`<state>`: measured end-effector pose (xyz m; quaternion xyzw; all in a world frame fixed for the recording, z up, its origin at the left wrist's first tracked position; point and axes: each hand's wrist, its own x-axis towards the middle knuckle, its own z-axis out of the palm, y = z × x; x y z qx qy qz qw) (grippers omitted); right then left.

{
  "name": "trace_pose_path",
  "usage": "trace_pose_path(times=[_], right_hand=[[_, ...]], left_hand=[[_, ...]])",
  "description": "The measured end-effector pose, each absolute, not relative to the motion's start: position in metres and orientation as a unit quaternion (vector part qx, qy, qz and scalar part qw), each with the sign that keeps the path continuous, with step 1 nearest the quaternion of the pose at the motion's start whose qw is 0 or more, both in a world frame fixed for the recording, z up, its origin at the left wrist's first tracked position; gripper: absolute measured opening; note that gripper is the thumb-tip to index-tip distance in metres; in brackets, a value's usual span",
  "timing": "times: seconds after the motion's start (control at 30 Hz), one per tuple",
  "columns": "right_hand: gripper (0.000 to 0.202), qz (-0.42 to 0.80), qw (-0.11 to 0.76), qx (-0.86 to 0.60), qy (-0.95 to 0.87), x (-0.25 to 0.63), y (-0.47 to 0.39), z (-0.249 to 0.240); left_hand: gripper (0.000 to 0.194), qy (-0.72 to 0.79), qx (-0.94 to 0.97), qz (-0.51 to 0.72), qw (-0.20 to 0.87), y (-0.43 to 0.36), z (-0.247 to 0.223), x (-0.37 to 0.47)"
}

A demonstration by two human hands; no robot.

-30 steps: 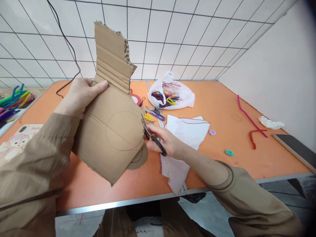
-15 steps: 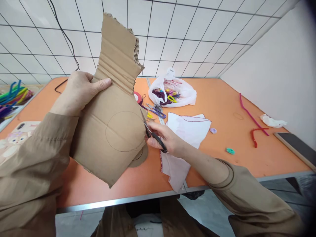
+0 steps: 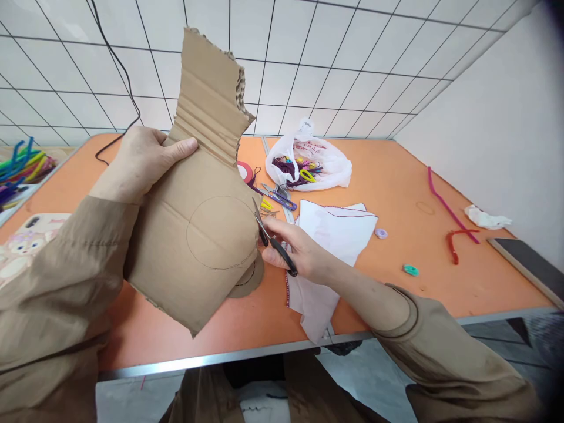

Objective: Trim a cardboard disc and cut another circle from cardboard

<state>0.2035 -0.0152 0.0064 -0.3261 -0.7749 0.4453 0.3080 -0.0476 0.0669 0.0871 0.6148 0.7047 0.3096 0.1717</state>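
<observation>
My left hand (image 3: 147, 158) grips a large piece of brown cardboard (image 3: 176, 247) by its upper left edge, thumb on the front. The cardboard is tilted above the table, with ragged torn edges at the top and a drawn circle on its face. My right hand (image 3: 295, 247) is closed round the black handles of a pair of scissors (image 3: 282, 252). Their blades are at the cardboard's right edge, close to the circle line. Below that edge a rounded cardboard piece (image 3: 249, 285) shows partly, the rest hidden behind the sheet.
White cloth (image 3: 337, 232) with dark red stitched edging lies beside my right hand. Behind it are purple scissors (image 3: 282, 197) and a plastic bag (image 3: 330, 164) of yarn. Pipe cleaners (image 3: 449, 202) and a phone (image 3: 529, 264) lie right; a phone in a decorated case (image 3: 30, 241) lies left.
The cardboard has shifted very slightly left. The scissors stay at its right edge, their blades now looking closer together. Both hands keep their hold.
</observation>
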Motion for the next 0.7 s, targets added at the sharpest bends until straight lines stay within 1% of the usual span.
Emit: trace_pose_path(times=[0.1, 0.23, 0.37, 0.47, 0.57, 0.7], right_hand=[[0.039, 0.458, 0.305, -0.339, -0.763, 0.2034, -0.0165, 0.0067], [0.038, 0.446, 0.300, -0.367, -0.759, 0.2035, -0.0170, 0.0076], [0.038, 0.448, 0.293, -0.370, -0.759, 0.2030, -0.0162, 0.0073], [0.041, 0.478, 0.309, -0.352, -0.743, 0.2025, -0.0166, 0.0045], [0.043, 0.506, 0.335, -0.339, -0.719, 0.2023, -0.0181, 0.0013], [0.047, 0.509, 0.350, -0.350, -0.704, 0.2015, -0.0195, -0.0005]], left_hand=[[0.054, 0.705, 0.611, 0.308, 0.185, 0.0652, 0.0878, -0.0469], [0.055, 0.701, 0.607, 0.311, 0.208, 0.0665, 0.0849, -0.0479], [0.055, 0.693, 0.592, 0.325, 0.253, 0.0695, 0.0802, -0.0484], [0.053, 0.693, 0.589, 0.319, 0.268, 0.0695, 0.0794, -0.0471], [0.049, 0.689, 0.596, 0.325, 0.255, 0.0683, 0.0795, -0.0462], [0.049, 0.676, 0.595, 0.344, 0.268, 0.0664, 0.0800, -0.0457]])
